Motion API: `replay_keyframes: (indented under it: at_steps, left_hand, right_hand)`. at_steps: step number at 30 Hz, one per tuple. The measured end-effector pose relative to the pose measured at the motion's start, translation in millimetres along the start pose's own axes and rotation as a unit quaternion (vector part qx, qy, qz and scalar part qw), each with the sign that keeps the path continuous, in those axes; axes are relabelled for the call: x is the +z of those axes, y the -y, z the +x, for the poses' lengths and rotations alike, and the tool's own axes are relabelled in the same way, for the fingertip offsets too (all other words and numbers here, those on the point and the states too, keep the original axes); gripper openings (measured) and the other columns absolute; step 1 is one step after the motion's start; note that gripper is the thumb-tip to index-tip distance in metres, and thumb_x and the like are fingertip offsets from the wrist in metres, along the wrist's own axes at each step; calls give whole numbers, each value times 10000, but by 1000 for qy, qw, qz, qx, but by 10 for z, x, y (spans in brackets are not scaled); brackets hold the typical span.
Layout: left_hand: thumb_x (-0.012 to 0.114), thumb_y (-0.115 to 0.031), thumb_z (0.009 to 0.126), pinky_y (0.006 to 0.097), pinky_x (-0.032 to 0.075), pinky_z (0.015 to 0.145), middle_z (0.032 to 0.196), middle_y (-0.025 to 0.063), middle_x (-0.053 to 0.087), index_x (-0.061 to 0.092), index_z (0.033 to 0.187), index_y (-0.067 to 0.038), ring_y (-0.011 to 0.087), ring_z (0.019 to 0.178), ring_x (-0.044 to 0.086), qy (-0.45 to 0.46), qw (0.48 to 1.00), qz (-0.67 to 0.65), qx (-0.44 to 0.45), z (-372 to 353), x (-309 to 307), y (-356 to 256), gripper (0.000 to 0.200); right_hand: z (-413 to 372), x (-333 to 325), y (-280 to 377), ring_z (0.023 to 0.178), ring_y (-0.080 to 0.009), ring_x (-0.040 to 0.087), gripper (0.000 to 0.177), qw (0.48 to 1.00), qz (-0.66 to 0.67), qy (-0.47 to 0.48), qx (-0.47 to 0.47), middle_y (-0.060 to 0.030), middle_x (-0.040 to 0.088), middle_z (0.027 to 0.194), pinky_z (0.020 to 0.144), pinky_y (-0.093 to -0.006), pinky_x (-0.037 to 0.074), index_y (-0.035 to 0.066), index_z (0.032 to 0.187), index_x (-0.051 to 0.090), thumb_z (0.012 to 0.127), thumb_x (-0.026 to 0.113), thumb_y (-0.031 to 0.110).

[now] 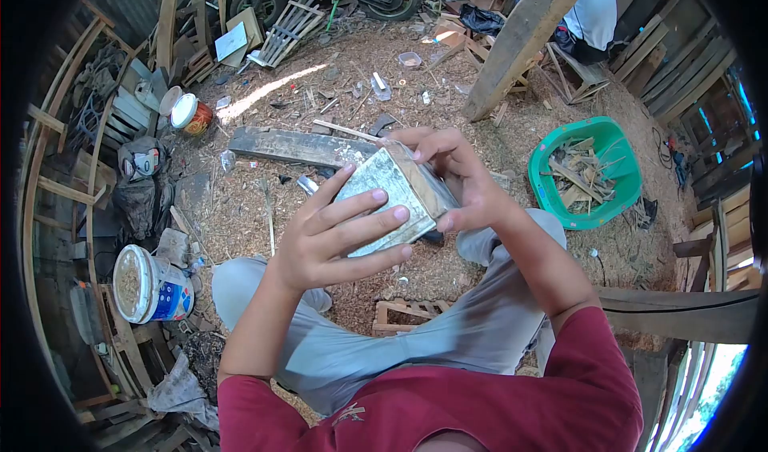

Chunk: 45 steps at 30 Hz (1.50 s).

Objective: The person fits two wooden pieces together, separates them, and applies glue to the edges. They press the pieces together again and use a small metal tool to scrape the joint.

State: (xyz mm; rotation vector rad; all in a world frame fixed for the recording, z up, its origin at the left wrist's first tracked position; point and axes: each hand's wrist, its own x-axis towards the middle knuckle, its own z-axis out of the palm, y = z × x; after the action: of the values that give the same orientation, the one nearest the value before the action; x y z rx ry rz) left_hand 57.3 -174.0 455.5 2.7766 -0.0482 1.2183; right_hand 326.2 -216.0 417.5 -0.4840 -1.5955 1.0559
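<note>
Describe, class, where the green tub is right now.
In the head view, the green tub is on the right side, on the shavings-strewn floor, beyond the person's right hand and just right of the wooden post's foot.

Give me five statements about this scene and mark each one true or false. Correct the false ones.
1. The left hand and the right hand both touch the boxy thing. True.
2. The green tub holds only water. False: it holds wood scraps.
3. A white bucket with a blue label is on the person's left. True.
4. The person's shirt is yellow. False: it is dark red.
5. The boxy thing lies on the ground. False: it is held up above the ground, between the two hands.
</note>
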Motion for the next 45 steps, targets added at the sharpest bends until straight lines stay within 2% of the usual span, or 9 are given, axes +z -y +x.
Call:
replay_keyframes:
  at_steps: [10, 13, 19, 21, 25, 26, 33, 39, 45]
  left_hand:
    - [806, -231, 844, 546, 488, 1183, 1396, -45, 690, 781, 1177, -346, 221, 1312, 616, 12, 1000, 4, 1, 8, -51, -32, 353]
    - [785, -248, 853, 541, 478, 1187, 1404, -34, 691, 787, 1183, -324, 228, 1305, 621, 10, 1000, -7, -12, -19, -26, -6, 339]
    - [743, -225, 874, 546, 462, 1196, 1393, 1, 705, 795, 1187, -272, 240, 1294, 630, -18, 998, -28, -46, -76, 54, 70, 321]
    - [739, -187, 876, 545, 461, 1195, 1382, 22, 714, 796, 1190, -258, 253, 1291, 632, -30, 997, -33, -64, -81, 52, 58, 327]
    - [763, -146, 854, 542, 461, 1197, 1373, 40, 719, 794, 1187, -240, 272, 1273, 639, -43, 996, -23, -68, -83, 39, 84, 348]
    - [770, -146, 849, 544, 461, 1197, 1369, 43, 720, 794, 1186, -239, 273, 1271, 640, -45, 996, -20, -70, -83, 35, 79, 350]
    - [796, -149, 847, 544, 467, 1188, 1344, 61, 729, 802, 1169, -235, 282, 1257, 648, -65, 995, -5, -77, -85, 46, 101, 333]
    - [798, -123, 846, 550, 468, 1185, 1345, 63, 729, 813, 1157, -222, 284, 1246, 655, -71, 994, -16, -85, -44, 79, 70, 327]
    - [801, 61, 780, 595, 495, 1165, 1320, 115, 713, 759, 1139, -173, 340, 1265, 656, -36, 997, -4, -69, -15, 53, 47, 430]
  right_hand:
    - [-12, 16, 53, 1467, -399, 476, 916, 1000, -26, 7, -6, -307, 433, 1562, 1203, -526, 392, 132, 1346, 445, 682, 1027, 376]
    - [-26, 94, 47, 1390, -280, 497, 865, 998, 40, -35, 23, -163, 527, 1446, 1184, -455, 377, 117, 1372, 468, 728, 1006, 328]
    - [-5, 160, 84, 1254, -189, 522, 1014, 977, 90, -118, 150, -103, 555, 1324, 1075, -388, 447, 76, 1451, 365, 807, 861, 682]
    - [42, 151, 156, 1114, -153, 578, 1065, 952, 70, -159, 254, -64, 574, 1233, 970, -336, 503, 80, 1465, 364, 755, 908, 659]
    - [-23, 46, 180, 1015, -117, 626, 902, 957, 96, -148, 231, -9, 593, 1138, 922, -288, 536, 37, 1433, 457, 836, 898, 550]
    - [-56, 43, 158, 1047, -119, 653, 575, 957, 94, -172, 213, -11, 631, 1149, 947, -301, 550, 19, 1333, 544, 955, 839, 338]
    - [-132, -79, 177, 1097, -159, 706, 397, 925, 57, -260, 270, -85, 713, 1173, 954, -343, 588, 7, 1294, 566, 968, 777, 87]
    - [-76, -3, 318, 1217, -355, 698, 495, 864, 335, -284, 246, -201, 690, 1328, 1079, -520, 558, -43, 1458, 507, 1022, 573, 181]
    - [-119, -76, 269, 1220, -380, 687, 626, 842, 413, -244, 248, -207, 680, 1339, 1041, -547, 566, -40, 1432, 556, 1044, 514, 450]
